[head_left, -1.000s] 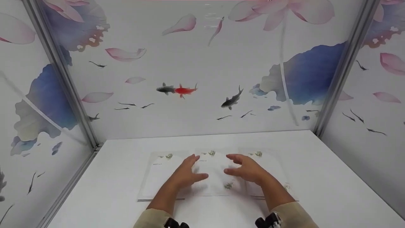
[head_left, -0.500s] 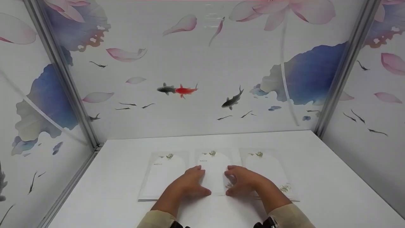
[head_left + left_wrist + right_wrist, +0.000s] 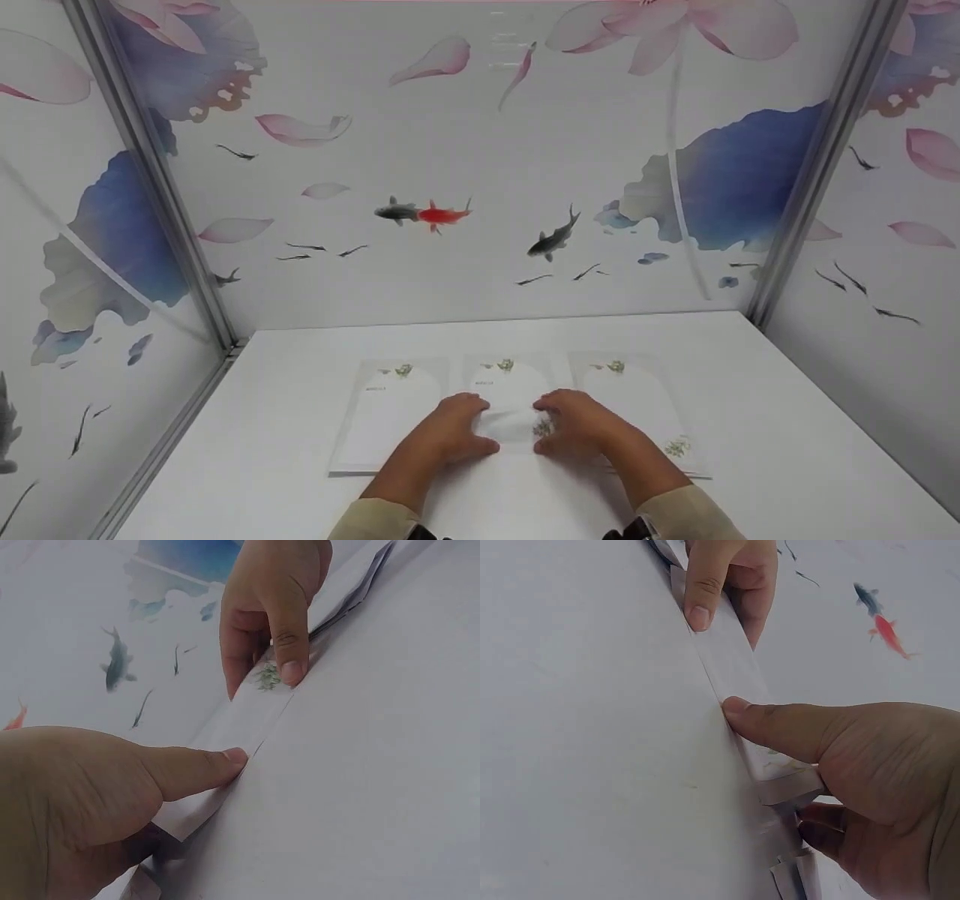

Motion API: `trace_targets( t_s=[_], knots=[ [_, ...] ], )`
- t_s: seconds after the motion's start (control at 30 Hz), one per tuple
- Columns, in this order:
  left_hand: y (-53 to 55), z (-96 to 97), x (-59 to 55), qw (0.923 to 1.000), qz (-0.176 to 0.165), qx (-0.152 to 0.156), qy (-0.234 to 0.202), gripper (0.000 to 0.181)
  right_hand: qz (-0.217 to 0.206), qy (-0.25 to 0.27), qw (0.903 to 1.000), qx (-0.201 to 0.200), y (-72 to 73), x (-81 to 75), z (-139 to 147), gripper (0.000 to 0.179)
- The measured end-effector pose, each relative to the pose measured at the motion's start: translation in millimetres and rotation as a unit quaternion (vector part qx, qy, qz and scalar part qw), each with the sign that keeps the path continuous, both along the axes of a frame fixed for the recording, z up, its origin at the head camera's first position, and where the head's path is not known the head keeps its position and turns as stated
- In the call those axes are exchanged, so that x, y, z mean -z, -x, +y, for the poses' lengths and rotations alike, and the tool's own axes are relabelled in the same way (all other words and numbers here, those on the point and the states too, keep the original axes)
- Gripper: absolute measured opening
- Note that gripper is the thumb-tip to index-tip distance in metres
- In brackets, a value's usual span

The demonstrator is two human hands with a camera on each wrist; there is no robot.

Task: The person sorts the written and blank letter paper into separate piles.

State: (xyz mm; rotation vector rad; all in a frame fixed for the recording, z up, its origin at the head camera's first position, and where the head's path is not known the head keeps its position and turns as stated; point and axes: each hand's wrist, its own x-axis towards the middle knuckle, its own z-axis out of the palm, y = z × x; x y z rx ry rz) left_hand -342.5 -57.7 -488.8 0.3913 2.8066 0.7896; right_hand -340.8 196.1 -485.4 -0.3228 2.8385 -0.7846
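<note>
In the head view, a printed sheet of paper (image 3: 511,433) from the middle of three stacks bends upward at its near part. My left hand (image 3: 459,427) pinches its left side, thumb on the near edge and fingers at the side. On its right side my right hand (image 3: 574,426) pinches likewise, beside a small printed plant. Both wrist views show the thumbs lying on the sheet (image 3: 232,724) near its edge, and a dark gap beneath the sheet's end. The fingertips under the sheet are mostly hidden.
A left paper stack (image 3: 397,420) and a right paper stack (image 3: 634,412) lie close on either side, with similar plant prints. All rest on a white table (image 3: 765,450). Printed panels (image 3: 480,150) and metal posts enclose the table at the back and sides.
Both hands have come down and toward me from above the middle stack onto its sides. Since half a second ago, the sheet's near part has lifted and bent between them.
</note>
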Motion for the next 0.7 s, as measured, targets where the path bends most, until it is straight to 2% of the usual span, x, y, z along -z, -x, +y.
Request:
trace_targets(
  t_s=[0.1, 0.27, 0.4, 0.57, 0.7],
  knots=[
    [1.5, 2.4, 1.0, 0.9998, 0.018, -0.009, -0.006, 0.068, 0.022, 0.006, 0.9997, 0.01, 1.4, 2.0, -1.1, 0.061],
    [1.5, 3.8, 1.4, 0.9981, 0.059, -0.01, 0.016, 0.064, 0.047, 0.004, 0.9985, 0.027, 2.5, 3.0, -2.8, 0.055],
    [0.0, 2.9, 0.8, 0.9981, 0.059, -0.008, 0.015, 0.066, 0.044, 0.018, 0.9981, 0.038, 3.2, 2.7, -4.3, 0.053],
    [-2.1, 2.8, -1.1, 0.9986, 0.046, -0.024, -0.003, 0.066, 0.023, 0.05, 0.9957, 0.074, 5.0, 2.1, -4.1, 0.053],
    [-1.0, 5.0, -1.8, 0.9959, 0.067, -0.053, -0.03, 0.057, 0.05, 0.088, 0.9886, 0.111, 5.4, 0.4, -2.7, 0.049]
  ],
)
